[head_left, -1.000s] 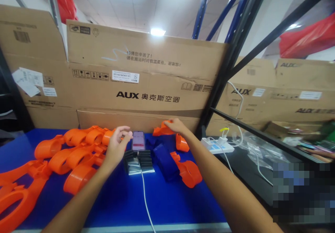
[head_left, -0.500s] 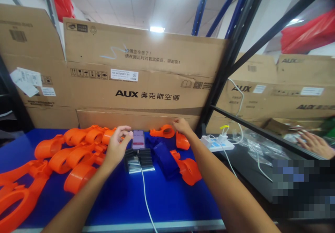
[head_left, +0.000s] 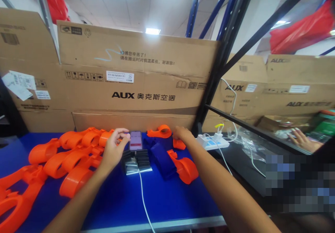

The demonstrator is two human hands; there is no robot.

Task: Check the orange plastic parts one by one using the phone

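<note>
My left hand (head_left: 117, 145) hovers just left of a phone (head_left: 135, 140) with a lit screen. Its fingers are bent and apart, with nothing held. The phone leans upright behind a black and silver block (head_left: 138, 163) with a white cable. Over on the right, my right hand (head_left: 182, 134) is curled down onto an orange plastic ring piece (head_left: 178, 144); its fingertips are hidden. Beside it stand another orange ring piece (head_left: 160, 131), a dark blue band-shaped part (head_left: 162, 159) and a larger orange ring piece (head_left: 187, 169).
Several orange ring pieces (head_left: 75, 182) cover the left of the blue table (head_left: 117, 205). Cardboard (head_left: 146, 107) walls the back. A black rack post (head_left: 209, 86) rises at the right, near a white power strip (head_left: 213, 142). Another person's hand (head_left: 303, 140) is farther right.
My right hand has lowered from above the orange ring piece onto it. My left hand stays by the phone, nearly still. The view has shifted slightly to the right.
</note>
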